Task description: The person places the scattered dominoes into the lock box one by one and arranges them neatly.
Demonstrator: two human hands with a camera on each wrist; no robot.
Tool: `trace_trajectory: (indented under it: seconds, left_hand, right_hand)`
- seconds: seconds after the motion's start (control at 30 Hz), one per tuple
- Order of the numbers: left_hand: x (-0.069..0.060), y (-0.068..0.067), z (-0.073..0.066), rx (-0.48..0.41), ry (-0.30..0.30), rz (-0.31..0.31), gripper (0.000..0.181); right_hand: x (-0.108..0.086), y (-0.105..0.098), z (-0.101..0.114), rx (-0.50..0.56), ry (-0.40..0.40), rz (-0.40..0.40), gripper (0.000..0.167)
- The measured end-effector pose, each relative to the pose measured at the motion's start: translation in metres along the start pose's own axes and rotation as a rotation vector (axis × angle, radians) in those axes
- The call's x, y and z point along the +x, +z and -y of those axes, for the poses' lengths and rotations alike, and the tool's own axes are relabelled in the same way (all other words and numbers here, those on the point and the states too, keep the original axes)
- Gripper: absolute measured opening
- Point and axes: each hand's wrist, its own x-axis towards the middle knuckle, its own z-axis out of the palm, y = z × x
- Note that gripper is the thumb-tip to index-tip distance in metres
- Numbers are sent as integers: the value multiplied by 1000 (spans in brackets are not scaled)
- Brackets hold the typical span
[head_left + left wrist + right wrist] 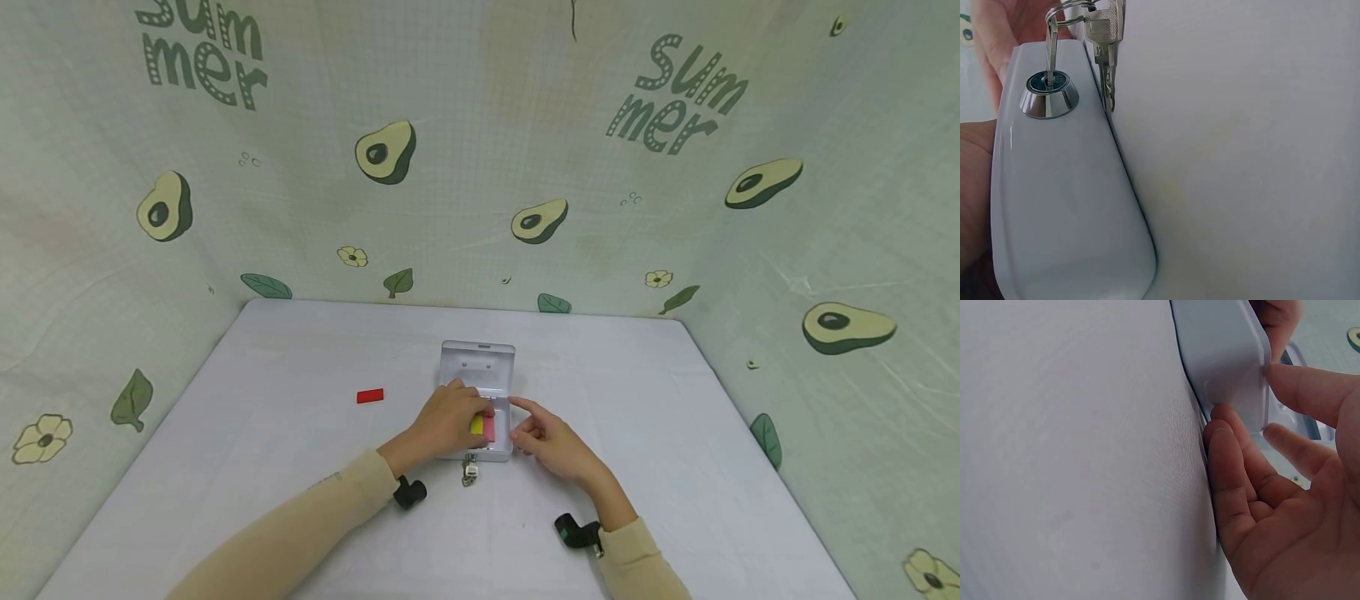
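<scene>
A pale metal cash box (493,454) lies on the table with its lid (480,367) raised at the back. My left hand (450,417) reaches over the box's left part, thumb and fingertips at opposite ends of a yellow block (477,425). Beside it in the box is a pink block (489,428); the left hand partly hides both. My right hand (551,442) touches the right side of the box, its index finger stretched along the rim. In the right wrist view, the fingertips (1225,415) rest low against the wall. Keys (1104,31) hang from the front lock (1049,94).
A red block (370,396) lies on the white tabletop (315,350), left of the box. Patterned cloth (465,267) walls the table at the back and on both sides. A black camera mount sits on each wrist.
</scene>
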Motion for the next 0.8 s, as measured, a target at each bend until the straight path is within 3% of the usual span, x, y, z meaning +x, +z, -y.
trace_trajectory:
  seconds: [0.5,0.8]
  left_hand:
    - [-4,-8,9,-29,34,18,41]
    - [-15,-31,24,-106,-13,-32,38]
  right_hand:
    - [0,0,-1,-13,3,-11,58]
    - [1,1,-1,-5,11,-18,58]
